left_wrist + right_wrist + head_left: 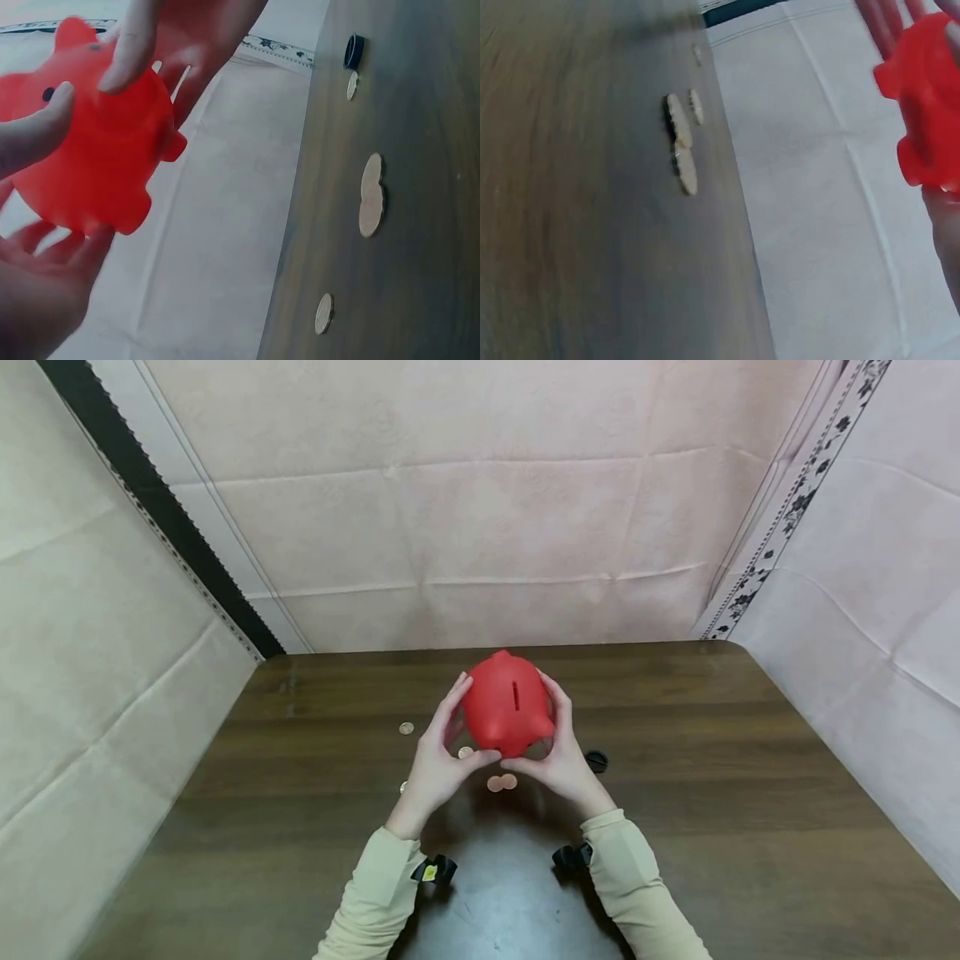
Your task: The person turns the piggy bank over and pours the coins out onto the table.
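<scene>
Between both hands, raised over the table, is a red piggy bank (506,702) with its coin slot facing up. My left hand (437,768) grips its left side, and my right hand (564,764) grips the right, thumbs meeting along the near edge. In the left wrist view the pig's black eyes show on the red body (112,157), beside a thumb. The right wrist view catches only part of the bank (934,97) at its edge. Below it, two copper-coloured coins (495,784) lie touching.
More coins lie around: one coin (407,727) left of the bank, another coin (466,752) behind the left hand. A round black cap (597,762) sits right of the right hand. The wooden table (300,827) is bordered by pale cloth walls (487,527).
</scene>
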A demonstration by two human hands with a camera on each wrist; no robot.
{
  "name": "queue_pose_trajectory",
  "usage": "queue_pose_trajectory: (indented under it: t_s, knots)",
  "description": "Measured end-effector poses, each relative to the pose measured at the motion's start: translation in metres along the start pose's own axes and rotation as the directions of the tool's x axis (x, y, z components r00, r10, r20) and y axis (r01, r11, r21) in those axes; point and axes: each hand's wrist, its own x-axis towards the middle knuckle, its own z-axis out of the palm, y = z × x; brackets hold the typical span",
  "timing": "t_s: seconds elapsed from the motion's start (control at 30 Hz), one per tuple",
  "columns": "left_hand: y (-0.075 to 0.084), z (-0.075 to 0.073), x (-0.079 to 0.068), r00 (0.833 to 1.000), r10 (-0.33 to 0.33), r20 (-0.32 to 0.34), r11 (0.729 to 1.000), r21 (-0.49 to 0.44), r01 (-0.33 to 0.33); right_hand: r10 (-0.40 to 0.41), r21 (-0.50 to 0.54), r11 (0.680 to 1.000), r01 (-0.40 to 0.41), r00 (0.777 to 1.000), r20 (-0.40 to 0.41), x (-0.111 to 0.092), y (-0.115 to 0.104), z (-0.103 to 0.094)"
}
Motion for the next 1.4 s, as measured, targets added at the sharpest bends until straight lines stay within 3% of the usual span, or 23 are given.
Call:
queue_pose_trajectory:
  t_s: [0.3, 0.4, 0.57, 0.7, 0.83, 0.97, 1.13, 1.27, 1.4]
  knots:
    - [-0.007, -0.010, -0.002, 0.991, 0.137, -0.001, 0.990, -0.023, -0.137, -0.125, -0.158, 0.980, 0.118, 0.991, -0.038, -0.001, -0.022, 0.015]
    - [-0.008, -0.011, -0.001, 0.991, 0.129, 0.029, 0.991, -0.048, -0.128, -0.165, -0.222, 0.963, 0.151, 0.985, -0.044, 0.000, -0.021, 0.018]
    - [-0.012, -0.011, -0.002, 0.991, 0.116, 0.063, 0.988, -0.105, -0.109, -0.199, -0.276, 0.944, 0.179, 0.979, -0.046, 0.001, -0.002, 0.017]
    - [-0.015, -0.011, -0.003, 0.988, 0.144, 0.051, 0.985, -0.107, -0.138, -0.272, -0.308, 0.917, 0.252, 0.962, -0.023, 0.002, 0.012, 0.013]
    - [-0.016, -0.011, -0.003, 0.991, 0.124, 0.041, 0.989, -0.087, -0.120, -0.299, -0.321, 0.904, 0.281, 0.954, -0.008, 0.001, 0.015, 0.013]
    - [-0.019, -0.011, -0.003, 0.998, 0.054, 0.035, 0.997, -0.060, -0.052, -0.211, -0.313, 0.929, 0.197, 0.977, -0.014, -0.001, 0.013, 0.010]
    - [-0.021, -0.009, -0.002, 0.999, -0.029, -0.020, 0.999, -0.043, 0.028, -0.090, -0.227, 0.971, 0.080, 0.995, -0.037, -0.003, 0.007, 0.003]
    - [-0.020, -0.007, -0.003, 0.993, -0.088, -0.077, 0.995, -0.051, 0.084, 0.016, -0.192, 0.981, -0.034, 0.996, -0.092, -0.004, 0.005, 0.002]
    - [-0.018, -0.004, -0.002, 0.982, -0.149, -0.120, 0.989, -0.041, 0.145, 0.125, -0.230, 0.959, -0.163, 0.977, -0.171, -0.003, 0.005, 0.005]
